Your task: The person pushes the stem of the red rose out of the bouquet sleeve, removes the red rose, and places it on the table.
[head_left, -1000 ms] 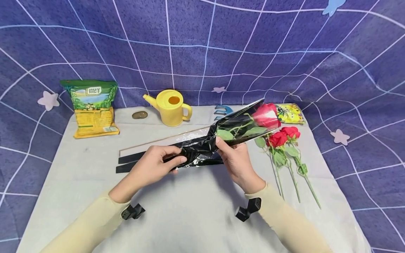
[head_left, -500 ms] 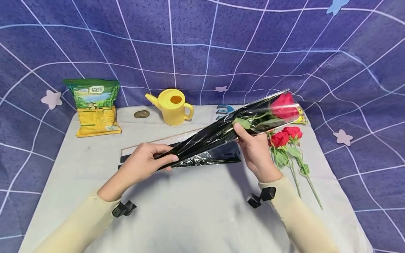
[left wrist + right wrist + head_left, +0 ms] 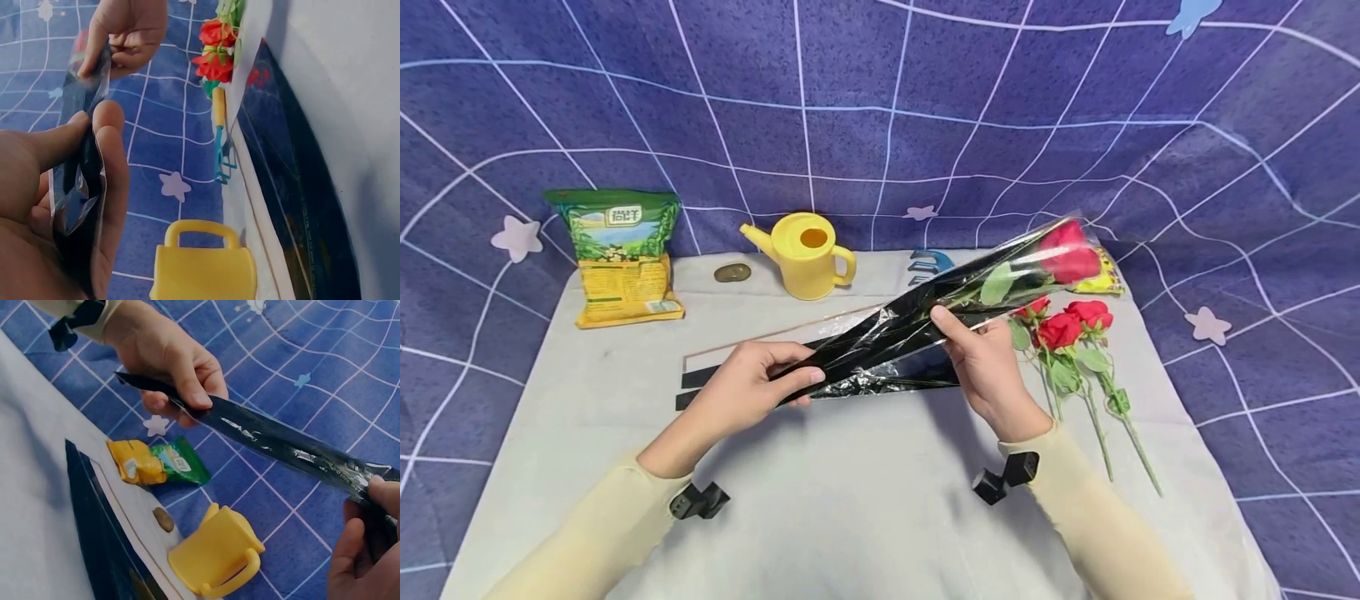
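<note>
A red rose (image 3: 1067, 252) with green leaves lies inside a black-and-clear flower sleeve (image 3: 880, 335), raised at a slant above the table. My left hand (image 3: 758, 382) pinches the sleeve's narrow lower end between thumb and fingers. Farther up, below the bloom, my right hand (image 3: 988, 371) grips the sleeve with the thumb on top. The right wrist view shows the sleeve (image 3: 269, 440) stretched straight between both hands. Beneath it, a second flat black-and-clear sleeve (image 3: 917, 372) rests on the table. Most of the stem is hidden by the black film.
Several loose red roses (image 3: 1062, 330) lie at the right. Along the back stand a green-and-yellow bag (image 3: 625, 267) and a yellow watering can (image 3: 806, 262), with a brown stone (image 3: 732, 272) between them. A blue rake head (image 3: 931, 263) and a yellow packet (image 3: 1101, 275) lie farther right.
The bunched sleeve has straightened out as the left hand shifted a little left and the right hand moved right. Over the last half second the right hand has slid slightly back left.
</note>
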Available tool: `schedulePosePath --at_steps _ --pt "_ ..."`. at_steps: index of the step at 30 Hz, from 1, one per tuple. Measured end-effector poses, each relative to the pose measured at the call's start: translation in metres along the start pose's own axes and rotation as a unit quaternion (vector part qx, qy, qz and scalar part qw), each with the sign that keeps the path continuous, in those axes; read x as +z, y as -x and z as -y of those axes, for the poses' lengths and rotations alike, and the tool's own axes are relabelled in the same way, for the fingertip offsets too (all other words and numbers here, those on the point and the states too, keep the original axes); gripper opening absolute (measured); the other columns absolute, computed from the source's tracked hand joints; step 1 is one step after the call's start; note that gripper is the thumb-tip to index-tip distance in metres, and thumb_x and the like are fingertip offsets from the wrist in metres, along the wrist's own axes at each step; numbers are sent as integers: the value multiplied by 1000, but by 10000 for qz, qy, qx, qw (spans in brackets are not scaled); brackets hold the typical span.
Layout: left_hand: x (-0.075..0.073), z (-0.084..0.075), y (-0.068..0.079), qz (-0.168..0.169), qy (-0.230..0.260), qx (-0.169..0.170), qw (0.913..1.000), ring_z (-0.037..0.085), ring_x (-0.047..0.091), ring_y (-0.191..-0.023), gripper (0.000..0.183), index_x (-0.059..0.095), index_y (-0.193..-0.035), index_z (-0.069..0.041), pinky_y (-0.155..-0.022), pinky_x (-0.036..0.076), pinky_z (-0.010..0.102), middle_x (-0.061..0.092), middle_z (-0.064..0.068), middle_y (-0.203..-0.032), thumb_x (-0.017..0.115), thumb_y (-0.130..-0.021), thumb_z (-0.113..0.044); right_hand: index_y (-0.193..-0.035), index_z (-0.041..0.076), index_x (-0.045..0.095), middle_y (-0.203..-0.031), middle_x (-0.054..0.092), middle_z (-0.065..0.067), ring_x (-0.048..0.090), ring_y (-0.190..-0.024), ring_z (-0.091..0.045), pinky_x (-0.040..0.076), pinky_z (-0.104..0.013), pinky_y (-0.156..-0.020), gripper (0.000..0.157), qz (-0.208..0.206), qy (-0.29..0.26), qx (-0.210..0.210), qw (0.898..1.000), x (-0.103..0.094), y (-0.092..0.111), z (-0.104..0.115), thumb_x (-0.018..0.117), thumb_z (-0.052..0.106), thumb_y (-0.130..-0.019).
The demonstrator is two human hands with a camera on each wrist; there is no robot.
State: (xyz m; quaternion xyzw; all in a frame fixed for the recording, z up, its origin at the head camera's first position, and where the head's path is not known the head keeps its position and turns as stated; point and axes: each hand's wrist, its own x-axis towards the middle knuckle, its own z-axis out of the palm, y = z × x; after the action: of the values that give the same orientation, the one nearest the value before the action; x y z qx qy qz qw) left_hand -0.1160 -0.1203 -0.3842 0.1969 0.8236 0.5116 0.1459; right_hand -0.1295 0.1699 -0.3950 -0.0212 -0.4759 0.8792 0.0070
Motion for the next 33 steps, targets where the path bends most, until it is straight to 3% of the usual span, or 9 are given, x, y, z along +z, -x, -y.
schedulePosePath --at_steps 4,8,11,16,21,26,30,33 --pt "4 1 0 -22 139 -62 9999 14 67 -65 17 70 -94 -20 -63 50 29 68 -4 -70 67 -86 -36 -110 0 60 -101 62 -10 60 -86 -18 49 -29 -76 34 -132 -63 -283 9995 2 -1 -2 74 3 -80" --pt "9 -16 1 -67 314 -144 9994 18 67 -65 14 70 -94 -12 -63 51 31 68 -3 -73 67 -88 -24 -107 -2 61 -99 63 -11 61 -87 -18 49 -30 -78 29 -164 -41 -388 9991 7 0 -7 73 3 -80" --pt "12 -32 2 -93 300 -129 9994 21 67 -66 11 69 -93 -6 -63 52 32 68 -1 -72 66 -88 -15 -107 -3 61 -101 63 -12 60 -89 -18 49 -30 -79 29 -159 153 -496 9985 10 3 -11 73 3 -81" --pt "14 -37 4 -159 82 -57 9998 19 67 -64 9 68 -90 -7 -56 47 27 67 4 -66 65 -89 -15 -106 -3 63 -97 64 -13 59 -82 -15 49 -28 -73 30 -150 728 -514 9959 15 8 -14 75 7 -80" --pt "18 -33 1 -277 71 0 9996 16 66 -61 9 68 -89 -9 -51 42 25 66 0 -62 66 -89 -17 -102 -2 66 -93 66 -12 61 -77 -16 51 -31 -70 27 -159 920 -504 9944 18 13 -20 76 9 -80" --pt "23 -17 -6 -269 42 80 9996 13 65 -61 13 68 -90 -17 -49 41 25 65 -4 -62 65 -89 -30 -102 -1 66 -92 65 -10 59 -76 -15 50 -30 -68 23 -30 875 -442 9952 15 13 -20 73 8 -82" --pt "19 -9 -8 -123 58 166 9998 14 66 -63 17 69 -93 -23 -51 43 27 66 -5 -65 65 -87 -39 -104 0 64 -95 63 -9 58 -76 -15 48 -28 -68 24 -26 423 -405 9983 7 8 -8 72 5 -82" --pt "14 -7 -6 -139 163 49 9998 17 66 -61 18 70 -98 -25 -50 45 28 68 -5 -72 68 -85 -38 -106 -1 62 -98 62 -10 59 -79 -16 48 -27 -69 26 -49 50 -464 9989 -1 3 6 71 2 -82"
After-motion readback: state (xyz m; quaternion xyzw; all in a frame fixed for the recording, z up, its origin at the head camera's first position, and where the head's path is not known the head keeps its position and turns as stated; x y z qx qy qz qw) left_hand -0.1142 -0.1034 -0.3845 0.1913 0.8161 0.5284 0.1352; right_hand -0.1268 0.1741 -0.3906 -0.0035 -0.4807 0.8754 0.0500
